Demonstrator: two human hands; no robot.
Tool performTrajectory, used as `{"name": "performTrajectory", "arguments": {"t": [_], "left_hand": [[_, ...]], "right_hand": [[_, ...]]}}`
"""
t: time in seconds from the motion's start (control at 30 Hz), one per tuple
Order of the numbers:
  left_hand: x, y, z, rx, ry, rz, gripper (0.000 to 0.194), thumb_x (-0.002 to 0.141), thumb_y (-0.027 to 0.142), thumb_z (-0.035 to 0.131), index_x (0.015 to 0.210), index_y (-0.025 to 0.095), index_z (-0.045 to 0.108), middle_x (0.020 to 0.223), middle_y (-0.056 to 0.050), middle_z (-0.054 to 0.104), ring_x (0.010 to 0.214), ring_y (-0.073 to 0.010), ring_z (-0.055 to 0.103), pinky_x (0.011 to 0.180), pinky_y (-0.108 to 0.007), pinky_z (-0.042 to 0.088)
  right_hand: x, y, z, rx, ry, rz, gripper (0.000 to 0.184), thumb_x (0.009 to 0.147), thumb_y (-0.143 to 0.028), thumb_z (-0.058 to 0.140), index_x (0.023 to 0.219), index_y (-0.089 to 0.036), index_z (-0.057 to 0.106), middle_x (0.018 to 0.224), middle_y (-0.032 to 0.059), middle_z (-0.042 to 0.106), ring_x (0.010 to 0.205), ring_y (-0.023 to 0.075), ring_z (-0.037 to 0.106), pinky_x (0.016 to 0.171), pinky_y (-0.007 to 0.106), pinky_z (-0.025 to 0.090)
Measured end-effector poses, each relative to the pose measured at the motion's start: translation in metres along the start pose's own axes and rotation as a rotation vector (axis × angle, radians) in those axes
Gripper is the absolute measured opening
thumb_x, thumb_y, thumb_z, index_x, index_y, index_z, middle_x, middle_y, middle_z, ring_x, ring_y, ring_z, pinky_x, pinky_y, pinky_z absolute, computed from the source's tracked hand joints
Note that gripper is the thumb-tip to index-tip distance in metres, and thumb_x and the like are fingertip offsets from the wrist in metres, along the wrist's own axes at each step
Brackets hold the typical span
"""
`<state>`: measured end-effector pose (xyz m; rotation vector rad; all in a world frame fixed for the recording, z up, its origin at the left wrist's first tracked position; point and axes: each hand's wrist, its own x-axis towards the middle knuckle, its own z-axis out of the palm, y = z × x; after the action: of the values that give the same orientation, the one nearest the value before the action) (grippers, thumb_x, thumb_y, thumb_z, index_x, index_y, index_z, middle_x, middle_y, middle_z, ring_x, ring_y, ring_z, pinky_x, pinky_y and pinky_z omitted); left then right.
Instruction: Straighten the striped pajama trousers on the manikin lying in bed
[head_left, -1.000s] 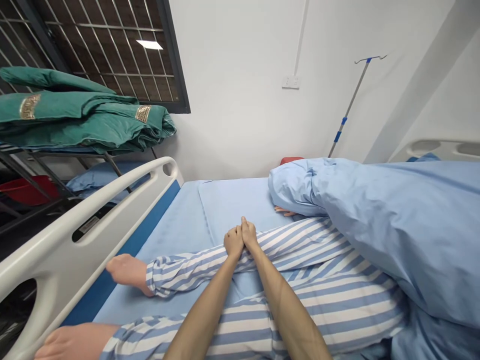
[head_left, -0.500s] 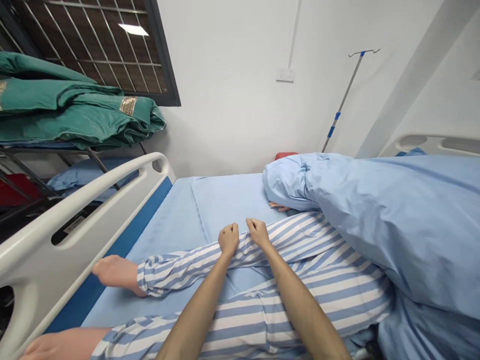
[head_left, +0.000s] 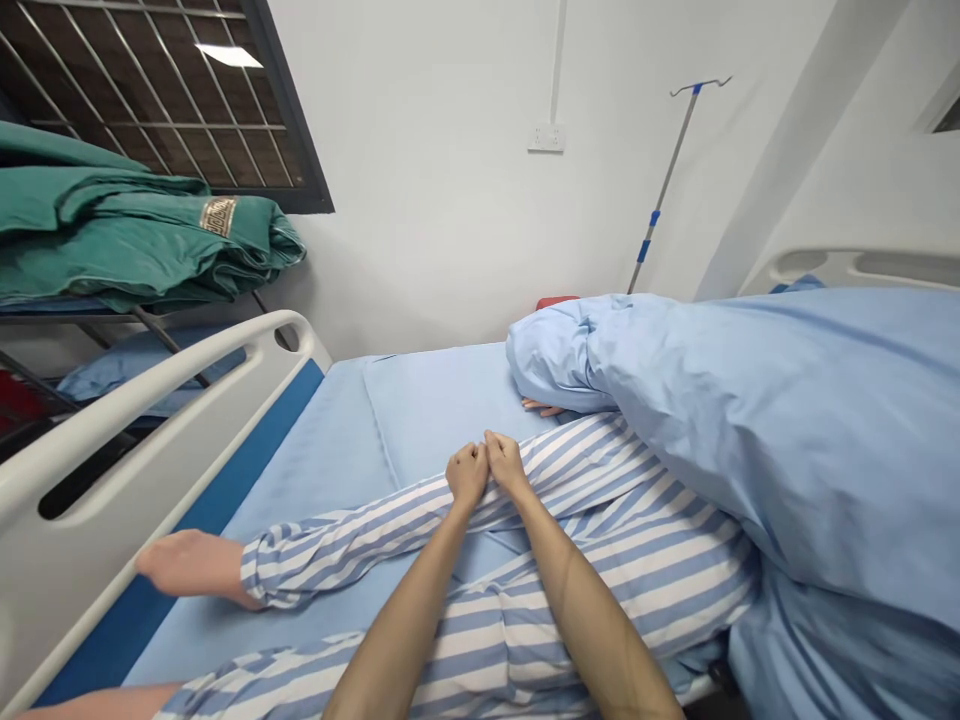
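My left hand [head_left: 468, 475] is closed into a fist, and my right hand [head_left: 505, 462] is closed the same way right beside it, the two touching or nearly so. Both rest on or just above the far leg of blue-and-white striped trousers [head_left: 600, 445], around the knee or shin. No cloth shows in either fist, though the undersides of the fingers are hidden. The trousers are on a lying figure, seemingly a manikin, whose smooth bare foot [head_left: 196, 565] sticks out at the left. A light blue quilt [head_left: 712, 400] covers its upper body, with fingertips [head_left: 541, 407] showing under its edge.
A white and blue bed end board [head_left: 172, 390] rises at the left of the blue-sheeted bed [head_left: 427, 390]. Green padded covers [head_left: 150, 230] lie on a rack beyond it. Against the wall stand an IV pole [head_left: 667, 185] and, low down, something red [head_left: 556, 301].
My fists were together, moved apart along the leg, and are now side by side again. The view has shifted a little to the right. The figure's legs look unmoved.
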<state>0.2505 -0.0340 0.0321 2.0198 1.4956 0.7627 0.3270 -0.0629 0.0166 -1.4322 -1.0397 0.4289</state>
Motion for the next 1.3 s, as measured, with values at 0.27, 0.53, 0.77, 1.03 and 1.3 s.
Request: {"name": "performTrajectory", "arguments": {"t": [0.27,0.53,0.77,1.03,1.3], "left_hand": [[-0.005,-0.002,0.007,0.117,-0.077,-0.004,0.036,0.094,0.037,0.045,0.073,0.02,0.068,0.084,-0.008,0.072,0.081,-0.0191,0.061,0.064,-0.027,0.029],[-0.002,-0.007,0.005,0.051,-0.049,0.024,0.036,0.088,0.029,0.047,0.053,0.02,0.048,0.06,-0.002,0.055,0.065,-0.0145,0.049,0.061,-0.027,0.025],[0.01,0.033,0.017,-0.229,0.114,-0.009,0.038,0.088,0.025,0.041,0.051,0.02,0.036,0.05,0.002,0.04,0.056,-0.0111,0.038,0.06,-0.024,0.031],[0.003,0.04,0.042,-0.157,0.032,-0.044,0.041,0.094,0.028,0.037,0.058,0.019,0.055,0.062,-0.004,0.059,0.065,-0.0136,0.049,0.064,-0.026,0.03],[0.0,0.046,0.038,-0.081,0.024,-0.025,0.038,0.091,0.025,0.04,0.053,0.02,0.04,0.06,-0.003,0.054,0.062,-0.0138,0.043,0.062,-0.028,0.025]], "right_hand": [[0.026,-0.025,-0.03,-0.454,-0.309,-0.073,0.041,0.095,-0.034,0.045,0.056,-0.02,0.046,0.054,-0.0026,0.046,0.058,0.0119,0.038,0.059,0.026,0.025],[0.02,-0.001,-0.033,-0.499,-0.197,-0.063,0.038,0.099,-0.033,0.045,0.062,-0.021,0.05,0.059,-0.0011,0.053,0.06,0.0136,0.045,0.06,0.026,0.026],[0.031,0.009,-0.04,-0.027,-0.069,-0.008,0.046,0.097,-0.048,0.031,0.06,-0.023,0.04,0.055,-0.0033,0.043,0.056,0.0131,0.042,0.059,0.025,0.033],[0.034,0.002,-0.043,-0.123,0.004,0.046,0.042,0.096,-0.041,0.036,0.059,-0.022,0.039,0.056,-0.0023,0.045,0.058,0.0134,0.041,0.058,0.026,0.032],[0.05,-0.014,-0.074,-0.537,-0.09,-0.107,0.042,0.099,-0.035,0.045,0.062,-0.021,0.055,0.06,0.0017,0.056,0.059,0.0146,0.043,0.059,0.028,0.023]]}}
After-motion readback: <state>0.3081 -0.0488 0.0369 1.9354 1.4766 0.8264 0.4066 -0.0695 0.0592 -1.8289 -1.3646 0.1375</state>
